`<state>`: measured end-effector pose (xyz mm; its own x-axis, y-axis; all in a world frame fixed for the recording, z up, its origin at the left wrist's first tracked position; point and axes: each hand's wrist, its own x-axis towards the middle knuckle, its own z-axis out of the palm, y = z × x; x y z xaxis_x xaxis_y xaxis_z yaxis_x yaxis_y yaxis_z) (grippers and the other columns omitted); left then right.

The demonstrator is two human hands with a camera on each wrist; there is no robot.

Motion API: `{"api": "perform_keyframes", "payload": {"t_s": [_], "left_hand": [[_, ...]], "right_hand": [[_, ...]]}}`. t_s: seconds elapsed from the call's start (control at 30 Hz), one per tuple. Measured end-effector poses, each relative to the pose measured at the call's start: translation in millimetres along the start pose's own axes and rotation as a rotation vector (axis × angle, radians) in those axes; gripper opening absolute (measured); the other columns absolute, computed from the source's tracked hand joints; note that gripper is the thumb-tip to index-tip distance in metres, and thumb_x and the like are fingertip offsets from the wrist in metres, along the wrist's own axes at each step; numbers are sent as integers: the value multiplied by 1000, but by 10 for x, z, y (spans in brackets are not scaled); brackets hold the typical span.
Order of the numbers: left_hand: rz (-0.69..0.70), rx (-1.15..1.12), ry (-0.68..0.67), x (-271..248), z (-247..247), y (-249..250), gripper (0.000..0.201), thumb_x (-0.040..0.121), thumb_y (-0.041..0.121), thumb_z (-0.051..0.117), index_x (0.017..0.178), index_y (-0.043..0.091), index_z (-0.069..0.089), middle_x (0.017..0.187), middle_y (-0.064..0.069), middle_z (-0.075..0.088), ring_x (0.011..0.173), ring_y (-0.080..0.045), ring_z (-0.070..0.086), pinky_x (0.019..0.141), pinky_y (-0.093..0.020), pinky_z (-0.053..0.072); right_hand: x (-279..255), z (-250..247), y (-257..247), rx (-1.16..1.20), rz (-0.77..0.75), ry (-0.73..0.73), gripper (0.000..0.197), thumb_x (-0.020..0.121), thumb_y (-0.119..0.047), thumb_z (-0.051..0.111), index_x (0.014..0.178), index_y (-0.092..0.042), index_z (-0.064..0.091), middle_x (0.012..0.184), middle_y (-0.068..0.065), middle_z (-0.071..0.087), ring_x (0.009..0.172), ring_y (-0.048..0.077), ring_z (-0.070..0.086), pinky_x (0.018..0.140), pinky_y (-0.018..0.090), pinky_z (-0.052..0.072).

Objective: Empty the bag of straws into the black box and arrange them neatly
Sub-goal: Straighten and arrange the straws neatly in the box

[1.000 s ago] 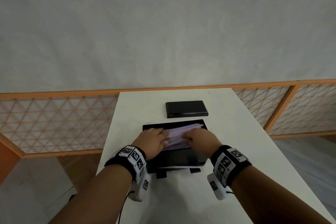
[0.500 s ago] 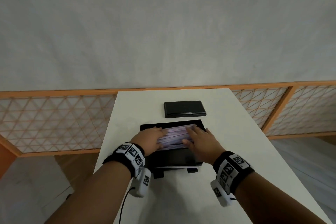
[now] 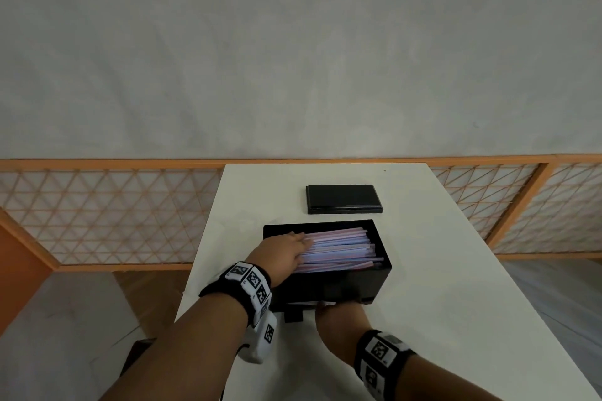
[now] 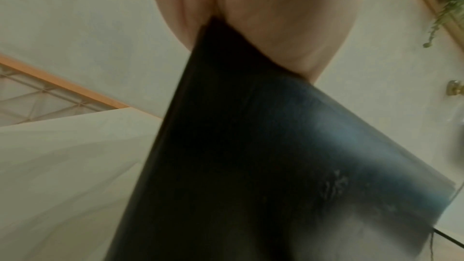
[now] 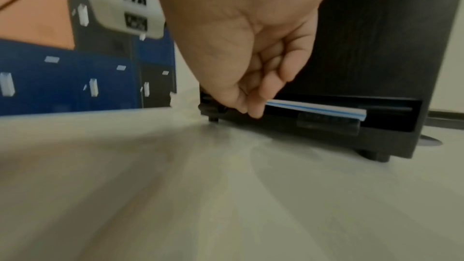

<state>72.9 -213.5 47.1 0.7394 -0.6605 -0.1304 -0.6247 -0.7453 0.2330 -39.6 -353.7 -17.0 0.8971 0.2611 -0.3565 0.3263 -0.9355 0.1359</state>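
The black box (image 3: 338,283) stands open in the middle of the white table (image 3: 456,303), filled with a layer of pink and blue striped straws (image 3: 342,247) lying lengthwise. My left hand (image 3: 286,251) rests flat on the left ends of the straws; in the left wrist view its palm (image 4: 263,17) lies over the box's (image 4: 251,166) rim. My right hand (image 3: 338,319) is low at the box's front base. Its curled fingers (image 5: 253,94) pinch one blue-striped white straw (image 5: 316,108) that sticks out of a slot at the bottom of the box (image 5: 364,37). No bag is in view.
A flat black lid (image 3: 343,198) lies on the table behind the box. An orange-framed lattice rail (image 3: 114,215) runs behind and beside the table, under a plain grey wall. The table's left edge is close to my left forearm.
My right hand has left the straws in the box and dropped to the slot at its front base, where it now pinches a single straw. The left hand stays on the straws.
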Motion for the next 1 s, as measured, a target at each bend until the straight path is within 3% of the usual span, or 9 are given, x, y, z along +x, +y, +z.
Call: {"api": "perform_keyframes", "payload": {"t_s": [0.23,0.3,0.37,0.47,0.6,0.7,0.83,0.9,1.0], "left_hand": [[10,-1,-12,20,-11,1,49,97,22,45,144,22,31,155,-2,17,141,-19,16,110,-26,12],[12,0,-13,19,-5,-2,49,97,23,45,144,22,31,155,-2,18,141,-19,16,110,-26,11],[11,-5,-6,17,4,-10,49,97,22,45,144,22,31,155,-2,18,141,-18,17,110,-26,11],[17,-17,13,2,0,-6,48,97,22,45,143,22,32,154,-2,20,141,-18,18,109,-25,11],[21,-40,29,-14,13,-31,48,97,22,44,144,23,31,154,-1,21,140,-18,18,110,-24,10],[19,-70,43,-1,48,-58,48,98,22,42,145,22,30,153,-1,23,140,-18,19,111,-24,10],[1,-163,95,-31,17,-20,46,99,22,37,145,23,30,151,-2,30,137,-17,28,109,-21,15],[-22,-309,151,-86,-8,-14,48,98,14,34,144,27,28,150,2,30,134,-12,30,105,-15,14],[-130,-507,347,-136,-47,-37,47,95,4,33,138,22,39,139,-3,45,120,-9,45,96,-13,26]], "right_hand": [[110,-204,11,8,34,15,29,95,-3,35,111,6,58,112,24,64,100,41,61,78,43,44],[94,-243,14,-8,10,62,21,91,-9,49,99,2,65,98,22,68,88,38,65,73,41,47],[110,-215,49,-18,44,-10,19,58,-25,82,62,-12,69,57,9,66,50,25,64,49,31,48],[272,83,183,-5,8,108,35,26,-27,88,40,-15,58,35,1,52,29,16,49,33,22,39],[19,-120,165,-180,-86,146,22,43,-33,83,50,-22,65,48,-5,60,40,13,56,36,20,42],[-233,-378,268,-154,-193,315,24,60,-38,75,53,-23,58,43,-6,53,34,13,50,35,17,30],[-350,-882,605,-86,5,429,14,55,-23,67,52,-23,53,40,-3,48,30,14,46,37,18,22],[-317,-1064,700,-73,105,337,14,60,-20,71,66,-23,59,57,1,60,47,19,59,42,23,34],[-84,-1060,731,-57,118,142,17,91,-18,48,102,-17,61,100,4,66,93,29,64,67,30,42]]}}
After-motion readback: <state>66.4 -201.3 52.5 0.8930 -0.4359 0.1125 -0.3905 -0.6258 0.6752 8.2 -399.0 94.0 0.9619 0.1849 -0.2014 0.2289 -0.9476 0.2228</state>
